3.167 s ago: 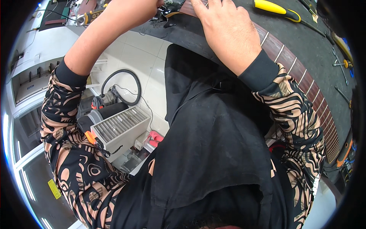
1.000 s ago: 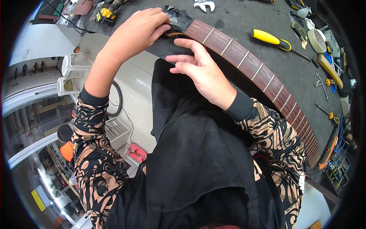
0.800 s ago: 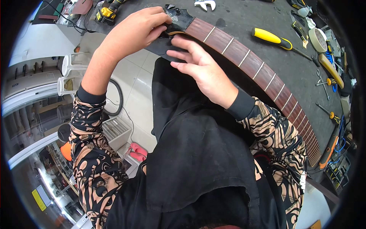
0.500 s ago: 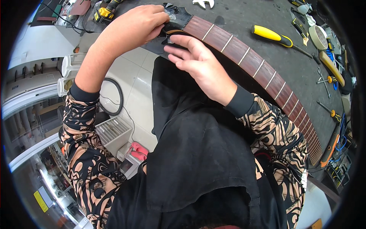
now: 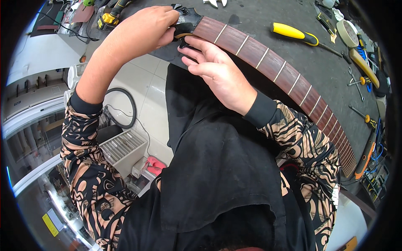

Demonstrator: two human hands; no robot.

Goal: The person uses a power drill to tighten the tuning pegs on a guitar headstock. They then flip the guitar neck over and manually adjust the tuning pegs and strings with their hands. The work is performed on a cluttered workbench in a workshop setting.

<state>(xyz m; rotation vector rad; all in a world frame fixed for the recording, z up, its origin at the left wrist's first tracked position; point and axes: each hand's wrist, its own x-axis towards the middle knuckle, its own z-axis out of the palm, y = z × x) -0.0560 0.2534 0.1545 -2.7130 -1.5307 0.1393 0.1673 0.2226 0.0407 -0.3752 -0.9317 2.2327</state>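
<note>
A guitar neck (image 5: 271,60) with a dark reddish-brown fretboard lies along the bench edge, curving from upper middle to lower right. Its strings are off. At its upper left end is the black headstock (image 5: 190,21). My left hand (image 5: 153,27) is closed at the headstock, its fingers curled down; whatever they pinch is hidden. Just below, my right hand (image 5: 213,69) is open, palm partly up, fingers stretched toward the underside of the neck by the headstock. A black tuning peg (image 5: 183,43) shows near its fingertips. A black apron (image 5: 222,167) covers my lap.
On the dark bench (image 5: 259,16) lie a yellow-handled screwdriver (image 5: 293,33), a tape roll (image 5: 347,33), a hammer (image 5: 363,65), a wrench (image 5: 356,83) and an orange-handled tool (image 5: 365,154). A yellow-black power tool (image 5: 109,19) sits upper left. A hose (image 5: 133,106) lies on the tiled floor.
The view has shifted slightly, so the neck and tools sit a little further left. My right fingers have come closer to the neck beneath the headstock. The left hand stays closed there.
</note>
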